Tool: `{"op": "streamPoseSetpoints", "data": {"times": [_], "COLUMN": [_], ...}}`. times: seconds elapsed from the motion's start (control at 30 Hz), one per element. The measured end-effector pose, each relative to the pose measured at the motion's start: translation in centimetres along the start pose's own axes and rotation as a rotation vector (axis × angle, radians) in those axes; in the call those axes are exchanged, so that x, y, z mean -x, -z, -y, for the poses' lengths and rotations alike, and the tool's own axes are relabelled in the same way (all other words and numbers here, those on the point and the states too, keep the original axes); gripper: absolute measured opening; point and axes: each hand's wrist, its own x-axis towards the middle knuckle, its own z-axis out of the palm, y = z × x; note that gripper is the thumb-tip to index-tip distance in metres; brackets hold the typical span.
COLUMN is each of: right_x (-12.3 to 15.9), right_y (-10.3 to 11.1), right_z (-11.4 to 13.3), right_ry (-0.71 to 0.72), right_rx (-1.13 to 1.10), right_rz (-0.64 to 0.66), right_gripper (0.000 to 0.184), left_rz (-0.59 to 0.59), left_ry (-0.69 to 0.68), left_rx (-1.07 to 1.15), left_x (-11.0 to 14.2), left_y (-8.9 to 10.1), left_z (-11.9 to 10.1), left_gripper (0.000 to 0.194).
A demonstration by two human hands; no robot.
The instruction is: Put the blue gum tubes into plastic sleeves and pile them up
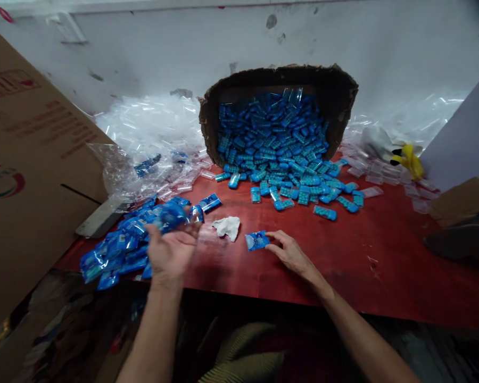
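Note:
My right hand (290, 254) pinches the edge of a small flat blue packet (256, 241) between thumb and fingers, low over the red table. My left hand (172, 249) is palm up with its fingers apart, blurred by motion, beside a heap of shiny blue packets (130, 236). A blurred blue shape, seemingly a packet, shows just beyond its fingers; contact is unclear. A crumpled white tissue (227, 227) lies between my hands. One blue packet (210, 202) rests apart at the heap's far edge.
A cardboard box (209, 122) on its side spills many small blue-capped clear containers (279, 154) onto the red table (343, 266). Clear plastic pieces (151, 125) are piled behind at left. A large carton (35, 159) stands at left; a yellow-and-white item (411, 159) lies right.

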Motion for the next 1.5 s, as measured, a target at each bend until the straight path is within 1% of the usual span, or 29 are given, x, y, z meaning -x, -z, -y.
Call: {"op": "streamPoseSetpoints", "data": {"times": [0.03,0.07,0.1,0.13,0.17,0.2,0.27,0.33,0.37,0.43,0.5,0.57,0.63,0.7,0.73,0.77,0.83,0.9,0.93,0.97,1.07,1.2,1.37,1.43,1.5], "right_x": [-0.4,-0.8,-1.1,-1.4,-1.7,-1.8,-2.0,-2.0,-1.9,-1.7,-1.3,-0.8,-0.2,0.0,0.0,-0.1,-0.5,-0.9,-1.1,-1.2,-1.5,-1.7,-1.0,-0.5,-0.2], "right_y": [-0.1,-0.2,-0.4,-0.7,-1.0,-1.3,-1.8,-2.1,-2.2,-2.1,-1.8,-1.7,-1.6,-1.6,-1.7,-1.7,-1.9,-2.3,-2.5,-2.7,-3.4,-3.7,-3.6,-3.7,-3.8], "right_z": [-0.3,-0.5,-0.7,-0.8,-0.9,-0.9,-1.0,-1.1,-1.1,-0.9,-0.4,0.4,1.3,1.8,1.9,1.8,1.5,1.0,0.9,0.8,0.9,1.3,1.2,0.8,0.2], "right_ry": [0.017,0.023,0.021,0.015,0.007,0.001,-0.006,-0.009,-0.011,-0.021,-0.029,-0.014,0.024,0.04,0.017,-0.028,-0.14,-0.23,-0.252,-0.263,-0.274,-0.282,-0.262,-0.264,-0.246], "right_rx": [0.104,0.204,0.307,0.404,0.484,0.544,0.6,0.605,0.606,0.596,0.578,0.499,0.354,0.179,0.094,0.002,-0.192,-0.328,-0.357,-0.362,-0.315,-0.251,-0.197,-0.153,-0.12], "right_rz": [-0.034,-0.048,-0.055,-0.059,-0.063,-0.068,-0.081,-0.095,-0.104,-0.123,-0.14,-0.148,-0.146,-0.156,-0.171,-0.179,-0.13,-0.054,-0.037,-0.045,-0.148,-0.24,-0.229,-0.22,-0.19], "right_gripper": [0.027,0.025,0.022,0.02,0.016,0.012,0.012,0.016,0.016,0.017,0.017,0.017,0.018,0.014,0.012,0.017,0.027,0.021,0.018,0.017,0.017,0.018,0.022,0.023,0.025], "left_rz": [-0.041,-0.07,-0.107,-0.134,-0.153,-0.162,-0.118,-0.095,-0.099,-0.102,-0.079,-0.031,-0.01,-0.031,-0.043,-0.045,-0.024,-0.017,-0.025,-0.04,-0.087,-0.104,-0.109,-0.086,-0.104], "left_ry": [-0.084,-0.08,-0.043,0.017,0.093,0.173,0.336,0.485,0.531,0.559,0.529,0.479,0.436,0.403,0.389,0.376,0.353,0.311,0.282,0.25,0.162,0.086,0.099,0.071,0.068], "left_rx": [0.033,0.033,0.013,-0.019,-0.061,-0.103,-0.197,-0.288,-0.332,-0.398,-0.436,-0.468,-0.513,-0.558,-0.572,-0.579,-0.584,-0.601,-0.614,-0.628,-0.656,-0.66,-0.716,-0.75,-0.766], "left_x": [-0.8,-1.4,-1.7,-1.7,-1.4,-0.9,0.7,2.4,3.1,4.2,4.5,4.2,3.7,3.2,3.0,2.9,2.9,2.9,2.9,2.8,2.4,1.7,2.3,2.7,2.9], "left_y": [0.1,0.3,0.5,0.8,1.0,1.3,1.9,2.2,2.3,2.2,1.8,1.2,0.9,0.8,0.8,0.9,1.0,1.1,1.1,1.0,0.5,-0.2,-0.4,-0.2,-0.1], "left_z": [-1.4,-2.3,-2.5,-2.2,-1.2,0.1,3.6,7.0,8.4,10.5,11.7,12.2,12.5,12.8,12.9,13.0,13.2,13.5,13.6,13.8,14.3,14.8,15.0,15.4,15.8], "left_gripper": [0.057,0.056,0.053,0.047,0.04,0.031,0.016,0.014,0.015,0.02,0.026,0.031,0.032,0.029,0.028,0.028,0.027,0.026,0.026,0.025,0.022,0.02,0.017,0.014,0.016]}}
